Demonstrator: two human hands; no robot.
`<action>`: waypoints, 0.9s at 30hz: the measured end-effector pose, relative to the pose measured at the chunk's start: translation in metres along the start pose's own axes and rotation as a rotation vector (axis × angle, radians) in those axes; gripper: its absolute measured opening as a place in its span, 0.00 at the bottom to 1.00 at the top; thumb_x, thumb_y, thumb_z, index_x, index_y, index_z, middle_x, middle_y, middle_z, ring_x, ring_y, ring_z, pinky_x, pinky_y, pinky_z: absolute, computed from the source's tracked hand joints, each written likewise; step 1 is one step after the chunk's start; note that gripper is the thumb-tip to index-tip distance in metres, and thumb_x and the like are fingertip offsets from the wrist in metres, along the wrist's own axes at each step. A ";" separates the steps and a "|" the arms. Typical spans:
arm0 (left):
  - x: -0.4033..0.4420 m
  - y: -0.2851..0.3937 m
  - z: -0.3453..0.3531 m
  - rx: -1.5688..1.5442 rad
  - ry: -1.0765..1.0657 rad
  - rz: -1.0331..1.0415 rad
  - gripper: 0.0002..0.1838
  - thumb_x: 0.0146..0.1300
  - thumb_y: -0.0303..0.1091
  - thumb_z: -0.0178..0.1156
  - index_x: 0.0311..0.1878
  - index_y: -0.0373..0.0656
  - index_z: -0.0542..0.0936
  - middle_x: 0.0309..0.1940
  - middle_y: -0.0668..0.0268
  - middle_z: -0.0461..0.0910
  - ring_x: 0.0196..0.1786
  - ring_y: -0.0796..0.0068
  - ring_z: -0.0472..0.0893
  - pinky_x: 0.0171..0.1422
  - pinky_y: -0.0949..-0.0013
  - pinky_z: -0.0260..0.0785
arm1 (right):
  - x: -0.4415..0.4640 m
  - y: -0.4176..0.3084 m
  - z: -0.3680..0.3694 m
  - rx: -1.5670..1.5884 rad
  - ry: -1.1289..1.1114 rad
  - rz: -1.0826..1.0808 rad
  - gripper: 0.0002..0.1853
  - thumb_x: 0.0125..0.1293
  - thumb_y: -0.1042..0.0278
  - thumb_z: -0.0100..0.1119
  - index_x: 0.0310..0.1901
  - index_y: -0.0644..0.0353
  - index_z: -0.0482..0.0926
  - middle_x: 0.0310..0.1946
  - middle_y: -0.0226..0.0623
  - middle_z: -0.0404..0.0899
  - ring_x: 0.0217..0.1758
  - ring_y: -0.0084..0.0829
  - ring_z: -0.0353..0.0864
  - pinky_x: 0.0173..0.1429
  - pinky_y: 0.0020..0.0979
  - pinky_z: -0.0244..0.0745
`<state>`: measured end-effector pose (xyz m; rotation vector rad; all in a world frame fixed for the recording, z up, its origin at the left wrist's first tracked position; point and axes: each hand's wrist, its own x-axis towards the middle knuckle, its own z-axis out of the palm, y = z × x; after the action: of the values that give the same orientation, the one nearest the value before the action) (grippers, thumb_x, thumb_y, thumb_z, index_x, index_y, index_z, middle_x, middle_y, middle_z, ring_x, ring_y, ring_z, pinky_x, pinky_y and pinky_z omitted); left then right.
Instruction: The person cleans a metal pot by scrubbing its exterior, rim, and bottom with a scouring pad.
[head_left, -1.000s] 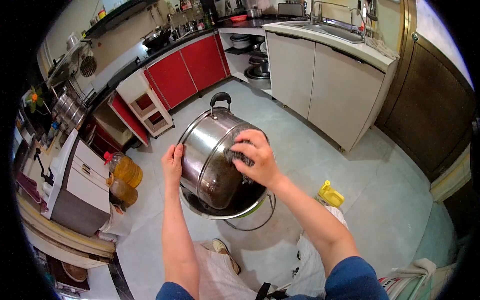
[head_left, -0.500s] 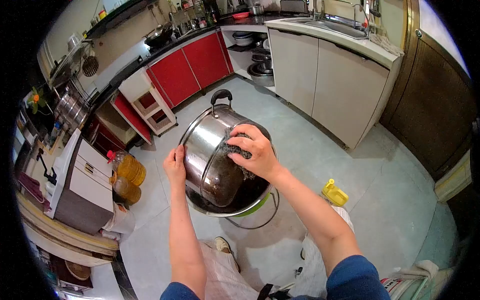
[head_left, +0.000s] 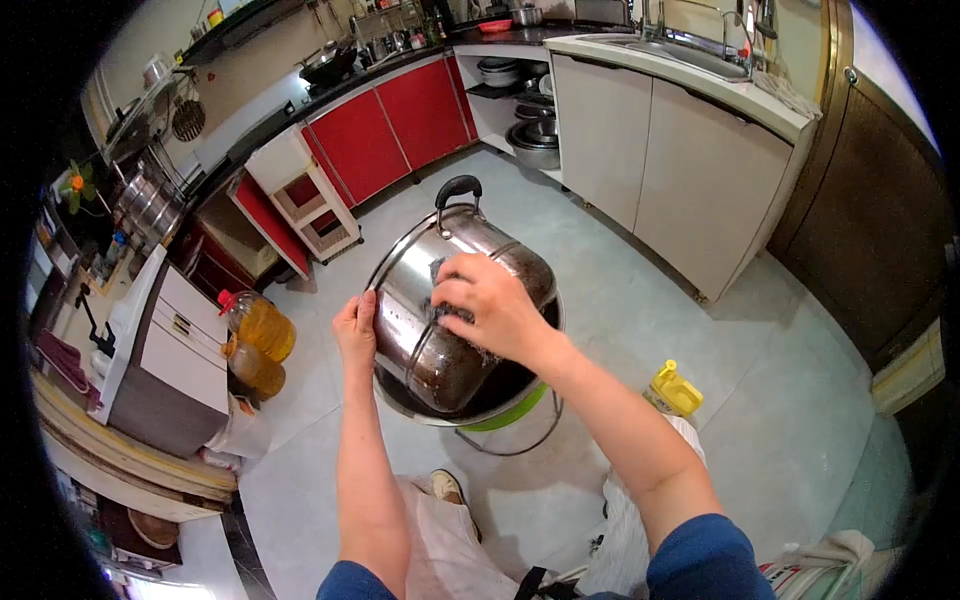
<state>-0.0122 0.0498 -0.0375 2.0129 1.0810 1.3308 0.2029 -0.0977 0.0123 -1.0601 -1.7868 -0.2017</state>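
Note:
A large stainless steel pot (head_left: 408, 285) lies tilted on its side over a wide metal basin (head_left: 392, 402). Its black loop handle (head_left: 459, 188) points away from me. Brown-black stains cover the pot's lower wall and base. My left hand (head_left: 355, 332) grips the pot's rim, thumb on the outside and fingers partly hidden behind it. Against the outer wall, my right hand (head_left: 490, 308) presses a dark steel wool scrubber (head_left: 452, 311), its fingers curled around it. Dark liquid seems to fill the basin, though the pot covers much of it.
Something bright green (head_left: 512, 412) shows beneath the basin, beside a thin curved metal hoop (head_left: 510, 453). On the floor stand a yellow jug (head_left: 677, 390) at right and oil bottles (head_left: 262, 325) at left. Cabinets (head_left: 700, 170) and a sink (head_left: 690, 58) line the back.
My right hand and the scrubber have shifted slightly left on the pot wall. The pot has turned a little, showing more of its stained side. The whole view has shifted slightly.

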 end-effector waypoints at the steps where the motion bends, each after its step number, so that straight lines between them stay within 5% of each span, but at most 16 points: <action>1: 0.000 0.000 0.000 -0.026 -0.001 -0.001 0.26 0.66 0.53 0.55 0.30 0.34 0.77 0.21 0.73 0.69 0.28 0.82 0.65 0.32 0.73 0.58 | 0.001 0.009 -0.002 -0.019 0.083 0.057 0.14 0.46 0.69 0.69 0.36 0.56 0.79 0.44 0.39 0.76 0.50 0.42 0.75 0.57 0.38 0.70; 4: 0.001 0.001 0.000 -0.053 0.011 -0.009 0.27 0.66 0.54 0.55 0.29 0.34 0.76 0.21 0.73 0.68 0.28 0.81 0.64 0.32 0.73 0.58 | -0.010 0.056 -0.016 0.037 0.325 0.427 0.13 0.46 0.67 0.68 0.36 0.56 0.82 0.42 0.42 0.77 0.50 0.43 0.76 0.54 0.37 0.72; 7: 0.005 0.000 -0.003 -0.021 0.000 -0.024 0.27 0.65 0.54 0.55 0.28 0.34 0.75 0.20 0.72 0.68 0.28 0.80 0.64 0.32 0.72 0.58 | -0.043 0.102 -0.035 0.567 0.407 0.918 0.18 0.51 0.60 0.68 0.40 0.64 0.82 0.33 0.35 0.82 0.37 0.24 0.79 0.43 0.26 0.74; 10: 0.009 0.013 -0.001 0.050 -0.007 -0.022 0.25 0.65 0.53 0.55 0.29 0.35 0.76 0.21 0.71 0.70 0.29 0.80 0.66 0.34 0.72 0.60 | -0.085 0.145 -0.029 0.289 0.276 1.074 0.15 0.51 0.65 0.66 0.37 0.66 0.82 0.31 0.37 0.82 0.32 0.27 0.79 0.38 0.29 0.74; 13: 0.015 0.011 0.004 -0.049 0.037 0.004 0.28 0.65 0.54 0.57 0.23 0.35 0.71 0.18 0.74 0.63 0.26 0.81 0.60 0.30 0.73 0.54 | -0.099 0.139 -0.044 0.420 0.025 1.304 0.13 0.51 0.68 0.64 0.36 0.69 0.81 0.32 0.40 0.82 0.30 0.29 0.80 0.35 0.30 0.75; 17: 0.023 0.007 0.010 -0.150 0.029 0.014 0.30 0.64 0.57 0.57 0.23 0.35 0.71 0.18 0.74 0.63 0.26 0.80 0.60 0.30 0.73 0.55 | -0.108 0.124 -0.041 0.813 0.020 1.445 0.07 0.56 0.73 0.58 0.34 0.68 0.78 0.28 0.37 0.79 0.27 0.28 0.79 0.30 0.31 0.77; 22: 0.024 0.008 0.001 -0.072 -0.013 -0.013 0.30 0.64 0.57 0.56 0.23 0.35 0.72 0.19 0.75 0.65 0.26 0.81 0.61 0.30 0.72 0.56 | -0.115 0.123 -0.036 0.899 0.004 1.457 0.11 0.54 0.74 0.62 0.36 0.74 0.78 0.31 0.43 0.81 0.30 0.32 0.81 0.33 0.34 0.78; 27: 0.023 0.022 -0.004 -0.135 -0.054 -0.113 0.30 0.63 0.58 0.58 0.29 0.34 0.79 0.22 0.74 0.71 0.29 0.82 0.66 0.34 0.75 0.60 | -0.124 0.104 -0.051 0.779 -0.286 1.401 0.11 0.51 0.71 0.63 0.32 0.71 0.80 0.27 0.40 0.81 0.25 0.29 0.80 0.29 0.31 0.75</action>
<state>-0.0035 0.0561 -0.0068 1.8519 1.0358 1.2496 0.3269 -0.1337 -0.0981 -1.4788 -0.8057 1.4077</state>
